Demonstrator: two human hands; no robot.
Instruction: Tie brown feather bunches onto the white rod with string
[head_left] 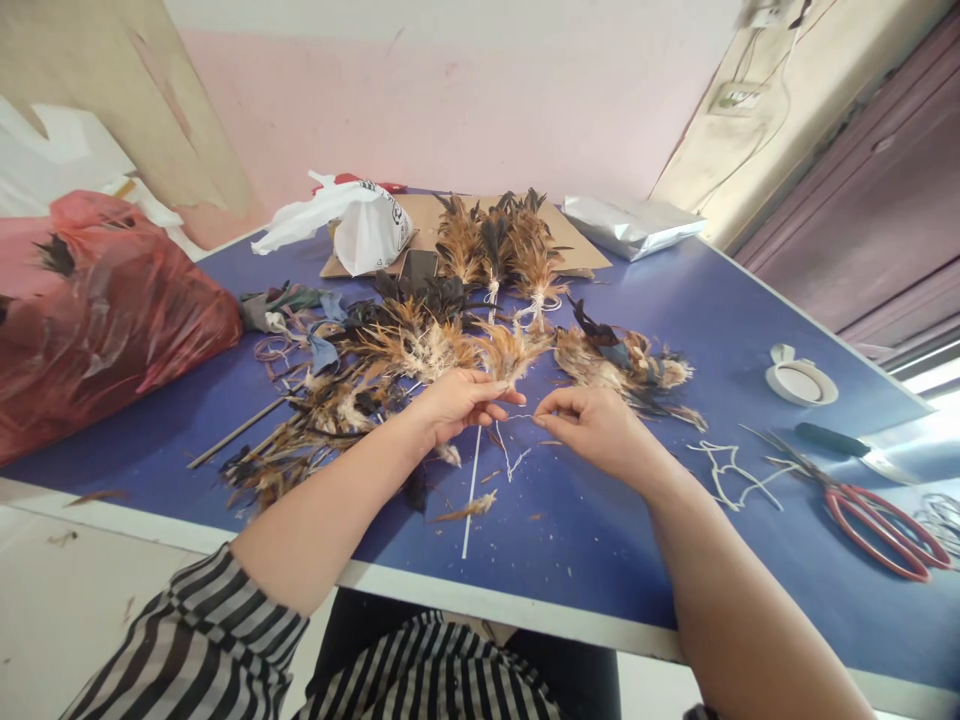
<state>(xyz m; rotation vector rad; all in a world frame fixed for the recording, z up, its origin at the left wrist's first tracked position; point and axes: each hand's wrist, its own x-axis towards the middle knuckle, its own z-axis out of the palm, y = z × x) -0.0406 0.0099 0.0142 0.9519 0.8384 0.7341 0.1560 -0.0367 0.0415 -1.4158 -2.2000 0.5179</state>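
A small fan of tan, fluffy feathers (pixel 516 350) lies mid-table on the blue tabletop (pixel 600 540), its quills pinched in the left hand (pixel 454 402). Just right, the right hand (pixel 592 425) pinches thin white string (pixel 510 462).

Blue table (pixel 600 540), red-handled scissors (pixel 885 525), brown feathers (pixel 420 350).

Blue table (pixel 600 540): feathers (pixel 390 360), red scissors (pixel 877 515), tape roll (pixel 800 380), white string (pixel 731 475), red bag (pixel 97 310).
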